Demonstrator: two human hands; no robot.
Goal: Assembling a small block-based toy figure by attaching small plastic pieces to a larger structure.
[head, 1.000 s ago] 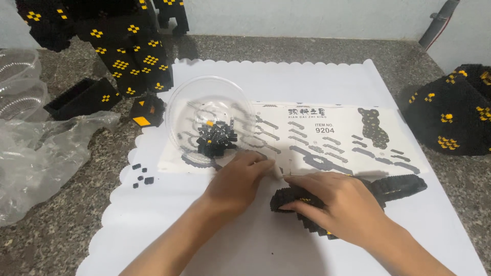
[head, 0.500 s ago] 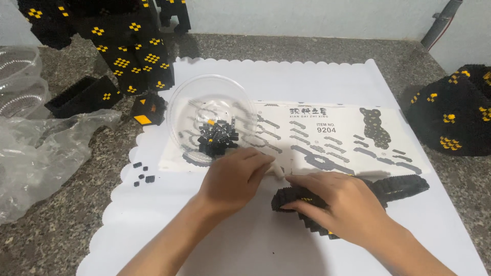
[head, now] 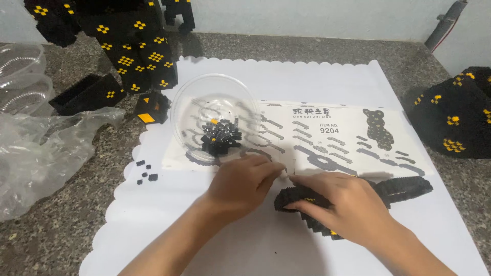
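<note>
My right hand (head: 341,202) rests on a flat black block assembly (head: 404,187) with a few yellow studs, pressing it onto the white scalloped sheet (head: 307,82). My left hand (head: 244,184) lies beside it with fingertips pinched near the right thumb; whatever small piece is between them is too small to tell. Just beyond the left hand stands a clear plastic bowl (head: 190,105) holding several small black bricks (head: 221,137). Under the bowl lies a printed instruction sheet (head: 337,138).
Large black block structures with yellow dots stand at the back left (head: 128,46) and at the right edge (head: 455,117). Crumpled clear plastic (head: 36,153) and clear cups (head: 20,71) lie at left. A few loose black bricks (head: 146,171) sit on the sheet.
My left hand has slid slightly toward the right hand, fingertips closing in near the right thumb. The right hand stays on the black assembly.
</note>
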